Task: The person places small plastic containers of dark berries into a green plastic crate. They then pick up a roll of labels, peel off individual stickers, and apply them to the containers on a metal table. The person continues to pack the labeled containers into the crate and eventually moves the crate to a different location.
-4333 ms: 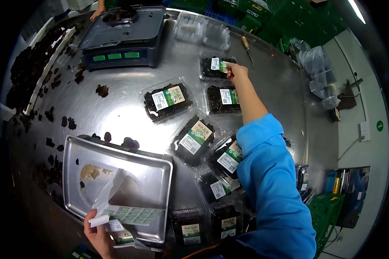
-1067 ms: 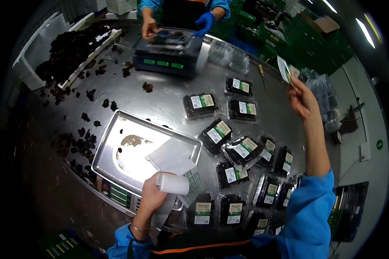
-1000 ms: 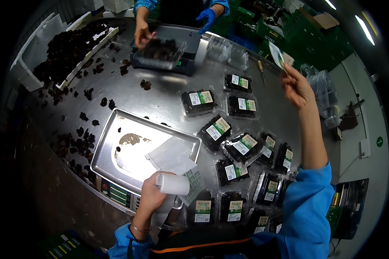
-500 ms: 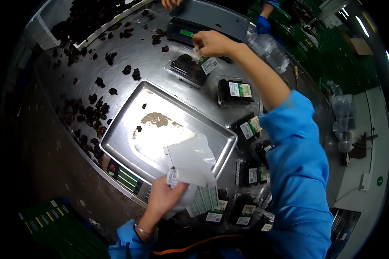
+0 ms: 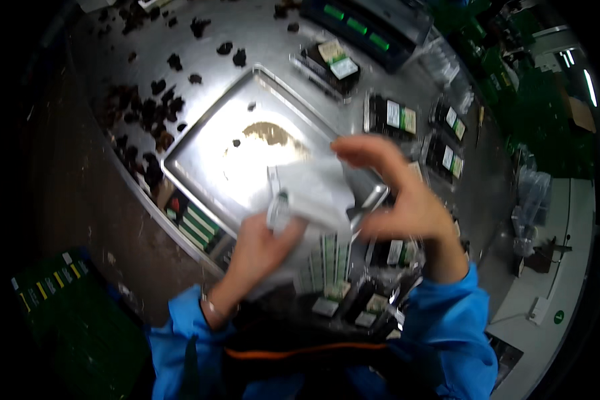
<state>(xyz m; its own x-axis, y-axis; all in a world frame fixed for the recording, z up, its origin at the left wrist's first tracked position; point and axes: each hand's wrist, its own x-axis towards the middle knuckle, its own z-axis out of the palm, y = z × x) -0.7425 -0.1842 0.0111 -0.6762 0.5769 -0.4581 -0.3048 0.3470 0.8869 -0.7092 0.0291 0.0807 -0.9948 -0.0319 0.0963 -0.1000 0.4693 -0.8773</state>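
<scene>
My left hand point(image 5: 257, 250) is closed on a bunch of label sheets point(image 5: 311, 187), white backing paper with green-and-white strips hanging below. Across from it, my right hand point(image 5: 417, 203) is blurred, its thumb and fingers spread apart with nothing visible between them. Both hands are over the near side of a shallow metal tray point(image 5: 200, 163), which has a few dark scraps in it. Beyond the tray lies a clear plastic punnet point(image 5: 330, 69) of dark pieces, bearing a cream-green label and a white one. More labelled punnets point(image 5: 390, 115) lie to the right, some partly hidden by my right hand.
A dark scale point(image 5: 367, 30) with green displays stands at the back. Dark, crinkled pieces that look like wood ear fungus point(image 5: 143, 113) are strewn on the metal table at left. Clear empty packaging point(image 5: 440, 67) lies back right; a green crate point(image 5: 73, 320) is at lower left.
My right hand has come back from the far punnet toward the label sheets and opened. That punnet now bears the label my right hand was holding. The view has shifted; the co-worker's hands are out of sight.
</scene>
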